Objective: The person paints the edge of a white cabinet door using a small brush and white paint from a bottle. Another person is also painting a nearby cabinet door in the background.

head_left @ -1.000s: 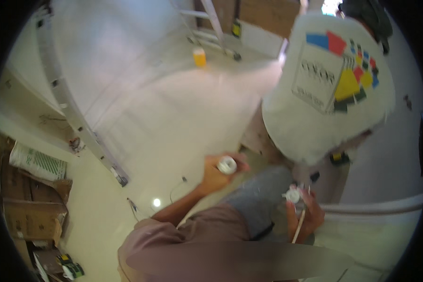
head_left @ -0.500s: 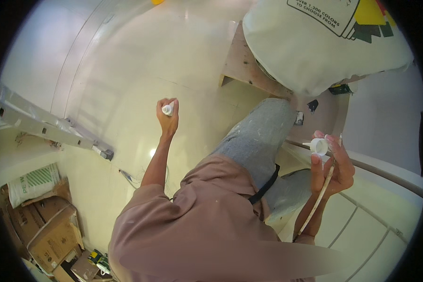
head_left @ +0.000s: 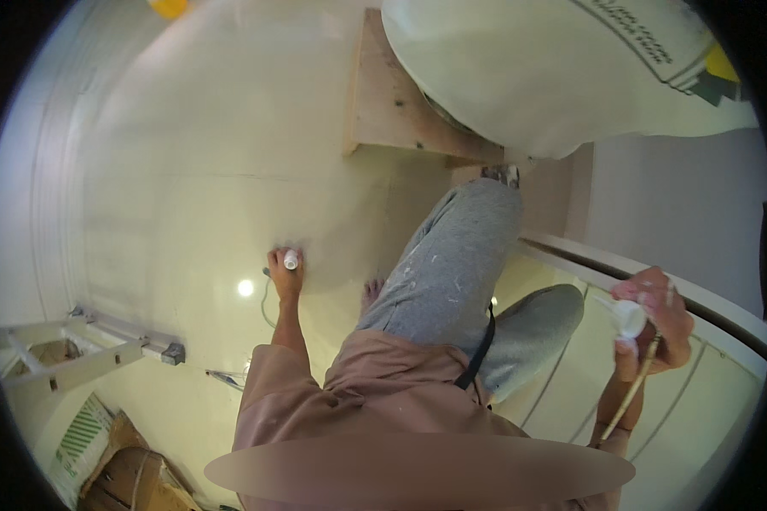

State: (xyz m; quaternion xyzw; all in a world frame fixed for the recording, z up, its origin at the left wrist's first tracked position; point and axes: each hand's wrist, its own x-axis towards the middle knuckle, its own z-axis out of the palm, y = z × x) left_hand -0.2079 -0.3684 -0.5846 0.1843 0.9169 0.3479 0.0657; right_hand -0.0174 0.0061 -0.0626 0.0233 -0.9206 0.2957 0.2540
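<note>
Low over the floor at centre left, my left hand (head_left: 287, 281) is closed round a small white bottle (head_left: 291, 259), its neck pointing up. My right hand (head_left: 669, 319), out to the right, pinches a white cap with a pointed nozzle (head_left: 630, 318) between thumb and fingers. Through the same hand runs a thin, pale, speckled stick (head_left: 629, 399) that slants down along the wrist; its kind I cannot make out. Some white smears show on the right fingers.
A wooden platform (head_left: 392, 111) and a big white cloth-like bundle (head_left: 520, 77) stand ahead. An aluminium ladder (head_left: 111, 362) lies at left, a cable (head_left: 268, 307) by my left hand. Lower left holds a bag (head_left: 81, 439) and cardboard (head_left: 123, 477). A dark rail (head_left: 716, 319) runs at right.
My left hand has gone down toward the floor with the bottle. My right hand has shifted right and slightly down, still holding the cap and stick. The whole view has turned somewhat.
</note>
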